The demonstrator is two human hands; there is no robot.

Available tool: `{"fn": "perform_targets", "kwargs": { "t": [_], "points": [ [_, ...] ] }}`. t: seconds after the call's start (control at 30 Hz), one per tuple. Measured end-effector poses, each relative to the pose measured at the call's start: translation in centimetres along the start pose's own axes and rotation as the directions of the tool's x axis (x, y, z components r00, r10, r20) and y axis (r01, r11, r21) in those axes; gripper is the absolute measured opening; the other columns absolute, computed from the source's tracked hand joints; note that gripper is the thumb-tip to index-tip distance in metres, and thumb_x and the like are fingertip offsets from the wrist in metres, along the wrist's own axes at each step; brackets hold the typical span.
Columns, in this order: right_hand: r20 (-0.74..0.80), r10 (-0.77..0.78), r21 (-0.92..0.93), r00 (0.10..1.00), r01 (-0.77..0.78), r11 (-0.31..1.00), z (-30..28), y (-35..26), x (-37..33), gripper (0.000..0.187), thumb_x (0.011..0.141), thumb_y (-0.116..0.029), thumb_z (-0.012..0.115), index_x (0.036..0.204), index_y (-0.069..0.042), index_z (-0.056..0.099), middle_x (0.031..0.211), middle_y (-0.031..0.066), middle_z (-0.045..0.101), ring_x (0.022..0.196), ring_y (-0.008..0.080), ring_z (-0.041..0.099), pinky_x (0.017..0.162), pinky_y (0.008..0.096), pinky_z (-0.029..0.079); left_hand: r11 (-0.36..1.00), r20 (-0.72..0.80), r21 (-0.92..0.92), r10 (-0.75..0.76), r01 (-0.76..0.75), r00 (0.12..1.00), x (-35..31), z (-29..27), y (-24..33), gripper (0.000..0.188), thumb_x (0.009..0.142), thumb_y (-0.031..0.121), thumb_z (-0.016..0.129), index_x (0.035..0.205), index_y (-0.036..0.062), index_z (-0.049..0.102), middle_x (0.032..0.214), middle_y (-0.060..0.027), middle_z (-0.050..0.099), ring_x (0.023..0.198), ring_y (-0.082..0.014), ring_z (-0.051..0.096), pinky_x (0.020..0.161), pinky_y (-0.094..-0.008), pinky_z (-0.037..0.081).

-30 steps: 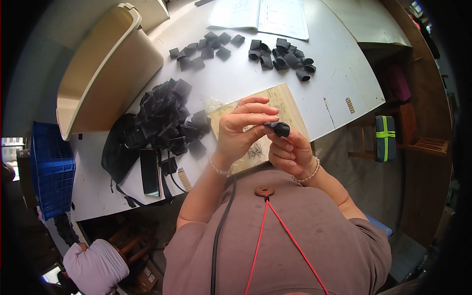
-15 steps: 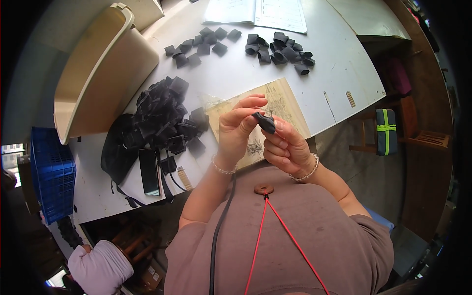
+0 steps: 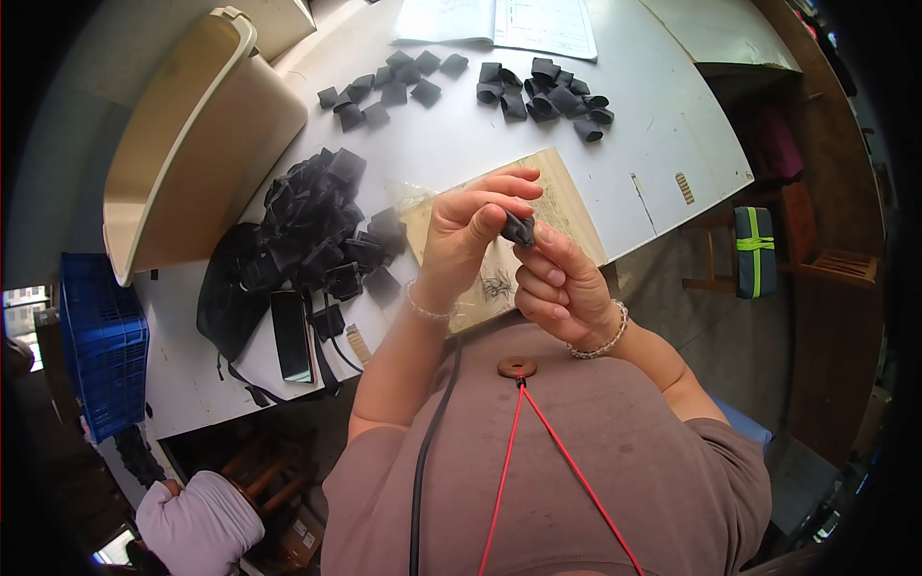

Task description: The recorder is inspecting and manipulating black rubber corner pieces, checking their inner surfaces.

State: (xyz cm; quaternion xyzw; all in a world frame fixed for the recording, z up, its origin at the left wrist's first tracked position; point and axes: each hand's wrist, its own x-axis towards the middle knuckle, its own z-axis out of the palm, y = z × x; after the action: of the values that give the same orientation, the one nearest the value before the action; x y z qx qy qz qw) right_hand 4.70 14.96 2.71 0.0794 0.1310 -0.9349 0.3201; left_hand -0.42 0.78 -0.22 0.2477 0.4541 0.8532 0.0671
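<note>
Between my two hands, above a worn wooden board (image 3: 569, 200), is a small folded piece of black fabric (image 3: 520, 228). My left hand (image 3: 463, 223) pinches its left end with the thumb under stretched fingers. Thumb and fingertips of my right hand (image 3: 560, 280) grip the lower right end. Part of the piece is hidden by the fingers. To the left of the board lies a big heap of similar black pieces (image 3: 312, 216). Farther off are a flat-lying group of black squares (image 3: 394, 93) and a cluster of tube-like black pieces (image 3: 545, 93).
A large beige bin (image 3: 206, 144) lies tipped on the table's left. A phone (image 3: 291, 336) and a black bag (image 3: 229, 293) with straps are near the heap. An open notebook (image 3: 543, 24) lies at the back. Another person (image 3: 200, 518) is at lower left, beside a blue crate (image 3: 101, 341).
My left hand has shifted slightly up and right, its fingers now reaching over the black fabric piece. The piece has turned and shows less between my hands.
</note>
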Motion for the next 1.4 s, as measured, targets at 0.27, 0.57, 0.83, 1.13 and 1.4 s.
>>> {"fn": "perform_targets", "kwargs": {
  "t": [0.27,0.57,0.83,1.13,1.4],
  "points": [
    [-0.021,-0.062,-0.038,0.998,0.061,0.997,0.0,0.3,0.2,0.015,0.092,-0.022,0.051,0.084,-0.009,0.048,0.057,-0.0035,0.040,0.038,0.0038,0.030,0.031,0.0182,0.029,0.992,-0.135,-0.126,-0.001,-0.016,0.991,-0.8,1.0,-1.0,0.030,0.089,0.032,0.056,0.089,0.0040,0.067,0.103,-0.0101,0.061,0.113,-0.0289,0.049,0.097,-0.0413,0.035],
    [-0.034,-0.383,-0.614,0.923,0.283,0.737,0.4,-0.3,-0.2,0.014,0.088,-0.013,0.057,0.092,-0.001,0.055,0.069,0.0028,0.056,0.040,0.0033,0.041,0.035,0.0184,0.036,0.979,-0.133,0.173,0.135,-0.111,0.982,-1.2,0.6,-0.3,0.032,0.087,0.032,0.059,0.088,0.0010,0.066,0.098,-0.0116,0.063,0.107,-0.0270,0.052,0.091,-0.0385,0.040],
    [0.096,0.049,-0.162,0.994,-0.033,0.986,-2.0,-1.5,0.4,0.013,0.086,-0.017,0.054,0.087,-0.004,0.052,0.065,-0.0003,0.047,0.043,0.0045,0.037,0.035,0.0196,0.033,0.960,-0.100,0.256,0.144,-0.115,0.984,-1.0,0.8,-0.2,0.032,0.086,0.034,0.059,0.084,0.0022,0.064,0.084,-0.0081,0.063,0.091,-0.0231,0.054,0.088,-0.0393,0.041],
    [0.572,-0.576,-0.783,0.584,0.598,-0.172,-0.1,-1.2,-0.2,0.015,0.076,0.000,0.067,0.090,-0.001,0.063,0.082,0.0042,0.060,0.053,0.0036,0.048,0.045,0.0163,0.039,0.833,-0.046,0.530,0.212,-0.156,0.976,-1.5,-0.5,0.3,0.018,0.069,0.013,0.076,0.083,0.0045,0.066,0.081,-0.0031,0.065,0.085,-0.0205,0.056,0.082,-0.0326,0.043],
    [0.388,-0.640,-0.895,0.663,0.436,-0.090,-2.9,-1.2,0.4,0.013,0.076,-0.002,0.070,0.088,0.000,0.066,0.074,0.0028,0.061,0.056,0.0038,0.051,0.046,0.0168,0.042,0.558,0.051,0.809,0.247,-0.185,0.968,-1.2,-0.1,2.3,0.021,0.062,-0.001,0.074,0.080,0.0064,0.067,0.078,-0.0031,0.064,0.080,-0.0189,0.057,0.074,-0.0291,0.042]
  ]
}}
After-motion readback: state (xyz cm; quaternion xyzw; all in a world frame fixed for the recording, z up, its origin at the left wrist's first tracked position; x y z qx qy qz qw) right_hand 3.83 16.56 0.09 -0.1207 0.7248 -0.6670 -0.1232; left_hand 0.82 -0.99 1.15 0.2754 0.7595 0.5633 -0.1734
